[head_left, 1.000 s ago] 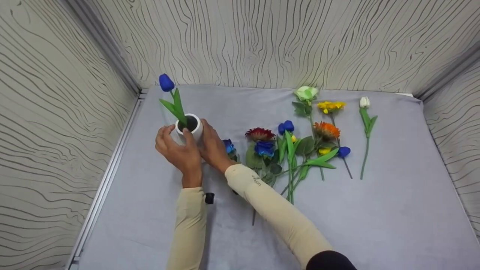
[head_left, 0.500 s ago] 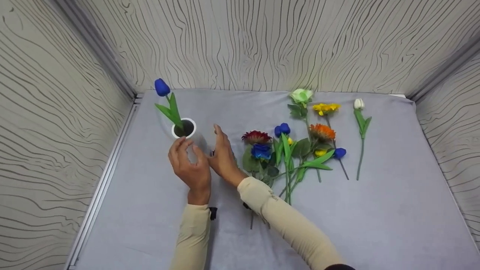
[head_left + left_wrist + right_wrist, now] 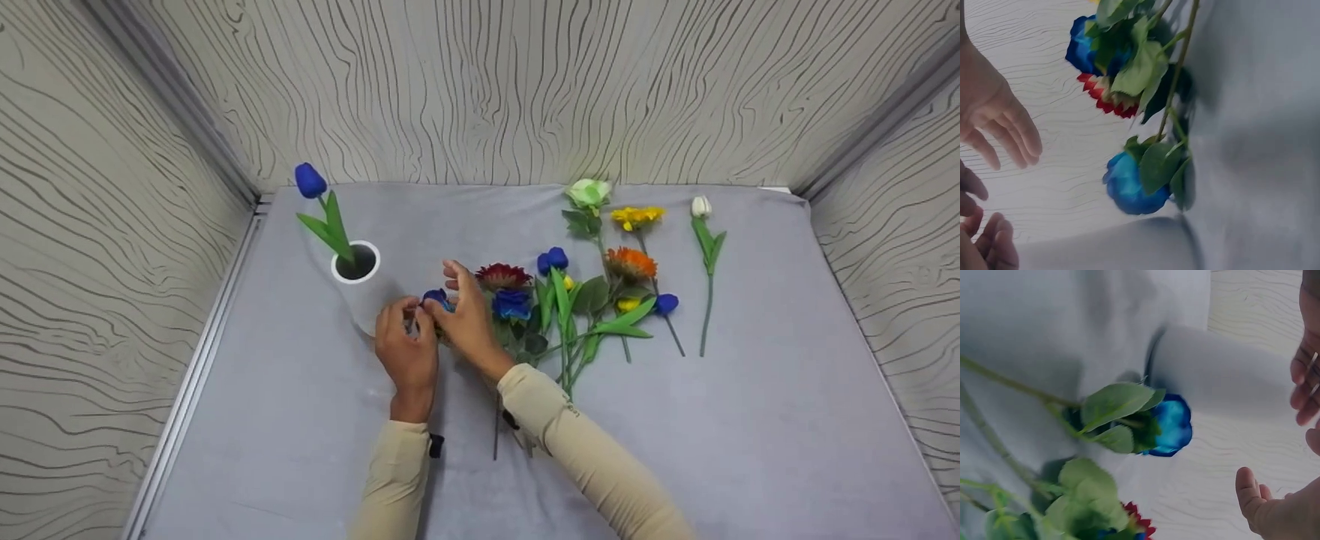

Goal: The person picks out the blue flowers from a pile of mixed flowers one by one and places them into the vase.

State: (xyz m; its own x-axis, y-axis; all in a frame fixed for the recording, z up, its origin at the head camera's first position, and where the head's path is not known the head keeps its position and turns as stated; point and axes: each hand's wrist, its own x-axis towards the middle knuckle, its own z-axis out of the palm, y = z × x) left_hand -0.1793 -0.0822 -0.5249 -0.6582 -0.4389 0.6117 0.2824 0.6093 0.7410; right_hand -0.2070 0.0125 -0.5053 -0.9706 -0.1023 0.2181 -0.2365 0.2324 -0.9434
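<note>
Grey cloth (image 3: 277, 465) covers the work surface, and pale sleeves (image 3: 394, 472) reach in over its near side. Beyond them, the left hand (image 3: 409, 352) hangs with fingers loosely bent, and the right hand (image 3: 469, 319) holds its fingers apart and extended. Both grips are loose, with nothing between the fingers: the wrist views show the blue rose (image 3: 436, 301) below and clear of both hands.

That rose lies on the cloth, stem towards the person, bloom just beside the foot of the vase (image 3: 364, 304); whether the two touch, I cannot tell. It looks artificial, so probably light, with a fairly stiff stem and soft petals that could crush. Best hold would be a pinch on the bare stem below the leaves, which might snag on neighbours.

To its right lie a second rose (image 3: 513, 304), a red bloom (image 3: 501, 276) and crossing tulip stems. The vase stands upright, likely smooth and a little slippery, better steadied round its body; a blue tulip (image 3: 335, 221) leans out of it. Farther back are a pale green rose (image 3: 588, 193) and, behind everything, the wood-patterned wall (image 3: 480, 90)
</note>
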